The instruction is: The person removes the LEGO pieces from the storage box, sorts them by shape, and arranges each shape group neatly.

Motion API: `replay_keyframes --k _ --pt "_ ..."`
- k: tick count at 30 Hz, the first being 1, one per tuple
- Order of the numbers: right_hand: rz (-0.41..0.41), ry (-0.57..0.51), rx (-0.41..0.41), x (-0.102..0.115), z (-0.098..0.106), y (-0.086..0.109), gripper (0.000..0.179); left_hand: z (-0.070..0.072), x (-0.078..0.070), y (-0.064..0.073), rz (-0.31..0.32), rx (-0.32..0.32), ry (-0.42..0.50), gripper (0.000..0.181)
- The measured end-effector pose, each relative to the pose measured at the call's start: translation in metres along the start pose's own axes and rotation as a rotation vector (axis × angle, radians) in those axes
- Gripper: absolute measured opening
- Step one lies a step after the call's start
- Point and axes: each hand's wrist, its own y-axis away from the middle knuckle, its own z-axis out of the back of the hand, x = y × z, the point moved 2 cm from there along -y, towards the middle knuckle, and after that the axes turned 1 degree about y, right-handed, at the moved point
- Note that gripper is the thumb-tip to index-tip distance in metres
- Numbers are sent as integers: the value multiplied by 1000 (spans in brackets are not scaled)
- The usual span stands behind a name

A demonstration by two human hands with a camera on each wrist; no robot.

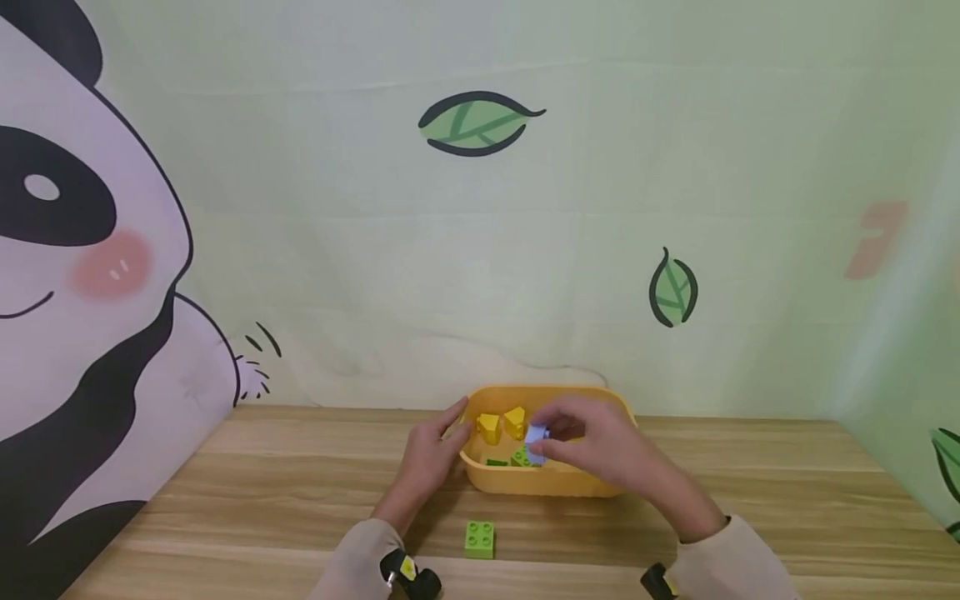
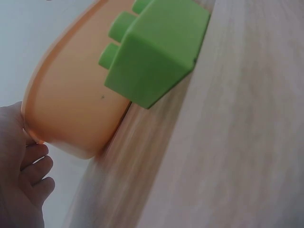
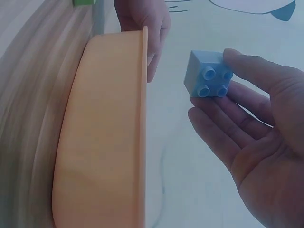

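Observation:
Thumb and fingers of my right hand [image 1: 603,437] pinch a light blue toy building block [image 3: 206,76], its studs facing the right wrist camera. In the head view that block is above the yellow plastic basin [image 1: 540,483]. My left hand [image 1: 429,457] holds the basin's left end, its fingers at the rim. Inside the basin lie yellow blocks [image 1: 489,428] and green blocks [image 1: 522,456]; my right hand hides part of the inside. A green block with four studs [image 1: 480,540] sits on the table in front of the basin, and looms large in the left wrist view.
The wood-grain table [image 1: 750,483] runs back to a pale green wall cloth [image 1: 585,208] printed with leaves and a panda [image 1: 90,208]. The basin stands close to that cloth. Dark straps with small devices [image 1: 412,577] sit on the sleeves.

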Motion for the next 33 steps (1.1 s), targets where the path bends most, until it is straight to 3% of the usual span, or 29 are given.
replay_keyframes --k 19,33 --pt "14 46 160 19 -9 4 23 0 2 0 7 -2 -2 48" --pt "-7 69 337 21 -23 5 21 0 3 0 -1 -7 -6 48"
